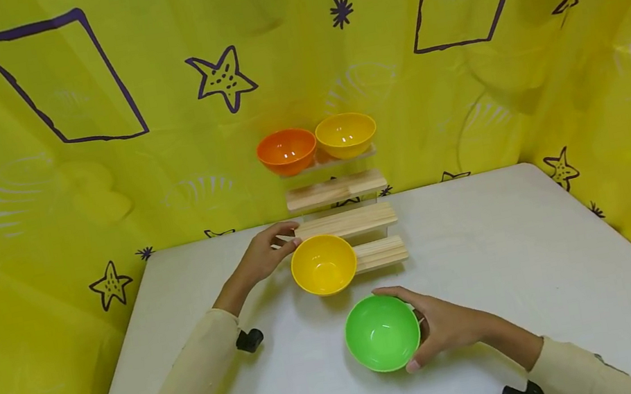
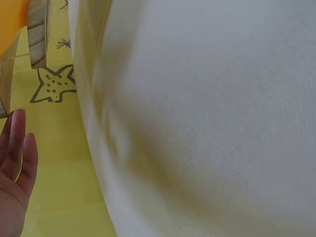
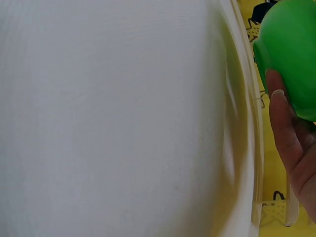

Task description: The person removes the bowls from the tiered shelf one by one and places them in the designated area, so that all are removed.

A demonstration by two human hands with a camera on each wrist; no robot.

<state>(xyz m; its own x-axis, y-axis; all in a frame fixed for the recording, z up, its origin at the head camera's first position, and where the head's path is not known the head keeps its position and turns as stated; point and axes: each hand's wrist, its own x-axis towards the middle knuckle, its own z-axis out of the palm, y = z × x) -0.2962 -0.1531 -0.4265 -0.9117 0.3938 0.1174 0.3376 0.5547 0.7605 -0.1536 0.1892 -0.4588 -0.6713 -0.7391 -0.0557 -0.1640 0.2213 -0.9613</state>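
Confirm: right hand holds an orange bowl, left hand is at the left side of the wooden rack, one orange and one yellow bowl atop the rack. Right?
One fix: the right hand holds a green bowl, not an orange one; head view shows it. Rest stands: left hand at the left side of the wooden rack, one orange bowl and one yellow bowl atop it.
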